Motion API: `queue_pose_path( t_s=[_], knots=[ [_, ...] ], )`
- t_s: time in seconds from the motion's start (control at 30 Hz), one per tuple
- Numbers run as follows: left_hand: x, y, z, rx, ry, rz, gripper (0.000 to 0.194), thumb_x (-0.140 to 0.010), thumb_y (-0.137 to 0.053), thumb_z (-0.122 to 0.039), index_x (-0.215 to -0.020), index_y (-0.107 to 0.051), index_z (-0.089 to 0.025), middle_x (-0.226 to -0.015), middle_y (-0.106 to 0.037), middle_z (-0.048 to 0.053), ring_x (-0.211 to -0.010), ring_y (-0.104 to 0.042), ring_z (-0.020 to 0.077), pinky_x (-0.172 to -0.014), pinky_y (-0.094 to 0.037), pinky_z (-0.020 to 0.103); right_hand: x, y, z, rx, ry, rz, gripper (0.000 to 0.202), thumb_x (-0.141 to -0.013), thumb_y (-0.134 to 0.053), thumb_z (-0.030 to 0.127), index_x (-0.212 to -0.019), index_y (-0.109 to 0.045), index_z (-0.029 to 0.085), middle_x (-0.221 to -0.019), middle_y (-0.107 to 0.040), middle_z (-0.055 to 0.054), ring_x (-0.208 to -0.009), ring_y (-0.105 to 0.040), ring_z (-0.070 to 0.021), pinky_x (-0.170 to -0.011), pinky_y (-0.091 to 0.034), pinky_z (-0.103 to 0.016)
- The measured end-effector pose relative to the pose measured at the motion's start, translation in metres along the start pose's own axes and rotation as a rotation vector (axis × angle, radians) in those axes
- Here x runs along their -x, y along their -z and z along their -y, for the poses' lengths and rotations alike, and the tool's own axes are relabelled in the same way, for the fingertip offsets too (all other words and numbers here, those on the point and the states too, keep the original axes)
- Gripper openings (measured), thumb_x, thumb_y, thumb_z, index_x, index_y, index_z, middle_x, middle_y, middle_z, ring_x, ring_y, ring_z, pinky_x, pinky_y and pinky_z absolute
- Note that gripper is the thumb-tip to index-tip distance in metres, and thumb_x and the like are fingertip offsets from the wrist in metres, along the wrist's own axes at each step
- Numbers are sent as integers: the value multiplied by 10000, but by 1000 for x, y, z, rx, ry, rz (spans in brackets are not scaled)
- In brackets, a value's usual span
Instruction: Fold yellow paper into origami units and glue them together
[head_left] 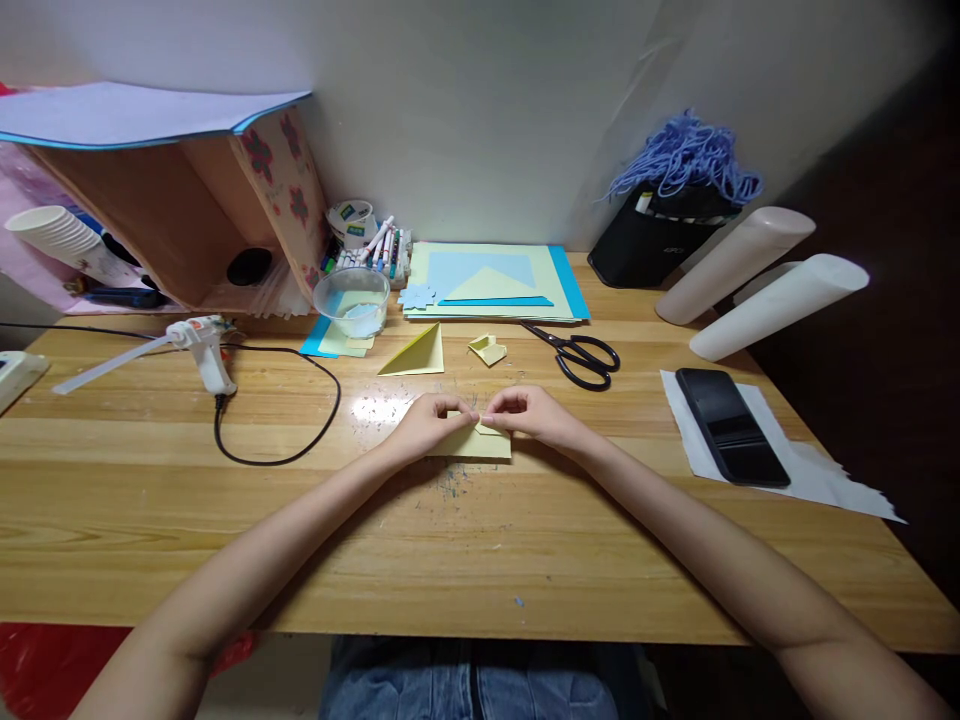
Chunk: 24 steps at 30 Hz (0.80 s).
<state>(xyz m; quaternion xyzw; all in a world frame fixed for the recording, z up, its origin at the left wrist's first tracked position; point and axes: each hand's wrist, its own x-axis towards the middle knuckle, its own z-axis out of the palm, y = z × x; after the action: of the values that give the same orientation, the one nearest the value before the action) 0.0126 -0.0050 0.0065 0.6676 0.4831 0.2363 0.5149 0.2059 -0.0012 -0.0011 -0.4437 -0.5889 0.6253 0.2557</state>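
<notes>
A pale yellow paper (472, 443) lies on the wooden table between my hands, with a small folded flap at its upper right. My left hand (433, 422) pinches the paper's top edge between thumb and forefinger. From the right, my right hand (529, 413) pinches the same edge, its fingertips close to those of my left hand. Just beyond them are a folded yellow triangle (424, 355) and a small folded yellow piece (488, 349). Black-handled scissors (589, 360) lie to their right.
A white glue gun (204, 350) with a looping black cord lies left. A clear bowl (351, 303), markers and stacked paper (566, 280) are at the back. On the right are a phone (731, 425), two white rolls and a black holder (637, 245) with blue yarn.
</notes>
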Motion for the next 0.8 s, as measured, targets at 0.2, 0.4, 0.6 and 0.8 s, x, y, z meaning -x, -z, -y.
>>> queue_pose_path(
  t_s=[0.2, 0.4, 0.6, 0.8],
  knots=[
    [0, -1, 0, 79, 17, 51, 250, -732, -518, -340, -678, -647, -132, -687, -617, 13, -670, -520, 133, -610, -371, 218, 0, -1, -1, 7, 11, -5, 296, -640, -671, 418, -715, -623, 136, -638, -556, 1, -565, -465, -88, -517, -327, -228],
    [1, -1, -1, 102, 19, 76, 281, -735, -522, -377, -684, -650, -132, -672, -604, 7, -644, -505, 120, -590, -360, 213, 1, -2, 0, 27, 24, -6, 292, -644, -662, 424, -705, -618, 142, -657, -557, -7, -588, -468, -95, -524, -334, -232],
    [0, -3, 0, 130, 29, 46, 308, -711, -552, -406, -629, -620, -117, -580, -541, -4, -556, -454, 93, -525, -330, 202, 2, -5, 3, 25, 18, 8, 294, -654, -664, 414, -741, -597, 141, -613, -503, 21, -546, -423, -75, -482, -302, -211],
    [-1, -3, -2, 134, 48, -66, 307, -704, -557, -403, -579, -582, -124, -581, -530, -7, -552, -445, 90, -515, -338, 199, 1, -3, 1, 41, 31, -1, 305, -650, -673, 411, -763, -580, 144, -637, -499, 13, -573, -441, -83, -487, -327, -205]
  ],
)
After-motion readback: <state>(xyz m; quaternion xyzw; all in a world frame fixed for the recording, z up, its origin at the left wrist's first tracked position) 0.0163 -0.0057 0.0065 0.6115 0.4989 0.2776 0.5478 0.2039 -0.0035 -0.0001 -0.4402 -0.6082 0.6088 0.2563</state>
